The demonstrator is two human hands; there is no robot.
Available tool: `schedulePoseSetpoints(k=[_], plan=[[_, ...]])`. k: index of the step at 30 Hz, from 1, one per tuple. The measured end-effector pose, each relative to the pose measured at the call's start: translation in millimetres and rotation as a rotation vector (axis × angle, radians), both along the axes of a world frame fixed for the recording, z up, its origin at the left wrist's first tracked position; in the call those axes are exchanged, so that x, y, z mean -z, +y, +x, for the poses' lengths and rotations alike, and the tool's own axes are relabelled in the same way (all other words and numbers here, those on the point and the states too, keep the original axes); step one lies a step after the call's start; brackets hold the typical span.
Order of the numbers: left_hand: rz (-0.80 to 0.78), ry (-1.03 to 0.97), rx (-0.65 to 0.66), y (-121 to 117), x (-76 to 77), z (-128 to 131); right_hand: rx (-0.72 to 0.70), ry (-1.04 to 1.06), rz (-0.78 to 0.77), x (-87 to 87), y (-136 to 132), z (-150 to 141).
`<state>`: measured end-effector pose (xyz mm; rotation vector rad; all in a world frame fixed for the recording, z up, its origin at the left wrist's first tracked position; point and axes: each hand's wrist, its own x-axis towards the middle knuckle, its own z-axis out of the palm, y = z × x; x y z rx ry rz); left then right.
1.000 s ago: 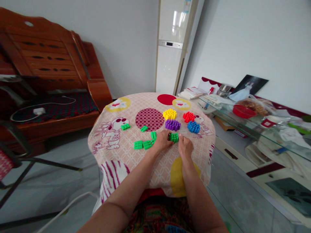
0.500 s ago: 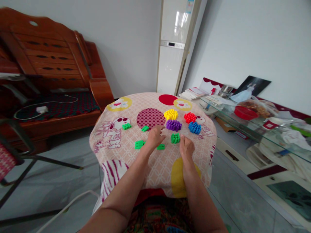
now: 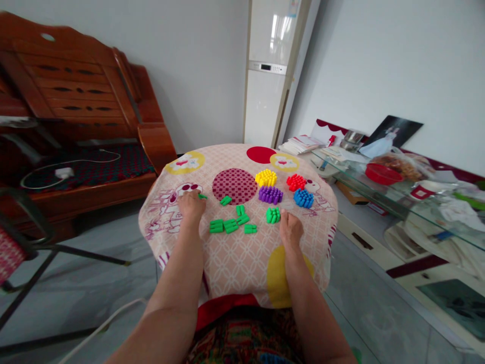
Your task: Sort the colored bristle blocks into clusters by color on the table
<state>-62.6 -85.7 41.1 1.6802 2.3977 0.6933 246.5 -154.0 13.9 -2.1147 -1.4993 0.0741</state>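
On the left of the table my left hand (image 3: 192,205) has its fingers closed over a small green plastic piece (image 3: 203,196), whose end pokes out to the right. My right hand (image 3: 291,227) rests with curled fingers against the right side of a cluster of upright green pieces (image 3: 273,215); what lies inside its fingers is hidden. Between the hands lie several loose green pieces (image 3: 230,225), flat on the cloth. Another green piece (image 3: 226,200) sits farther back. Behind the green cluster stand purple (image 3: 270,195), yellow (image 3: 265,178), red (image 3: 296,182) and blue (image 3: 303,198) clusters.
A patterned cloth (image 3: 235,263) covers the round table. To the right is a glass-topped cabinet (image 3: 364,177) with a red bowl (image 3: 383,174) and papers. A wooden bench (image 3: 76,116) stands at left, and a tall white air conditioner (image 3: 265,96) behind.
My left hand has moved left from the table's middle to the far-left green piece, uncovering loose green pieces. My right hand has stayed beside the green cluster.
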Motion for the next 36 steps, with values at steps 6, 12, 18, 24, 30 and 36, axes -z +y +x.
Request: schedulePoseSetpoints(k=[6,12,18,24,30,36], plan=[[0.099,-0.105,0.159,-9,-13.6,46,-0.006,-0.001,0.007,2.3,1,1],[0.172,-0.165,0.569,-22,-12.6,129,-0.019,-0.004,0.026,3.3,0,2],[0.047,-0.054,0.638,-27,3.5,156,-0.012,-0.004,0.016,2.5,0,2],[0.019,-0.083,0.751,-31,2.6,149,-0.026,-0.010,0.024,3.2,0,2],[-0.034,-0.117,0.743,-33,-1.1,150,-0.022,0.002,0.041,6.4,3,4],[-0.012,-0.235,0.779,-29,2.9,155,-0.027,0.004,0.058,6.5,2,3]])
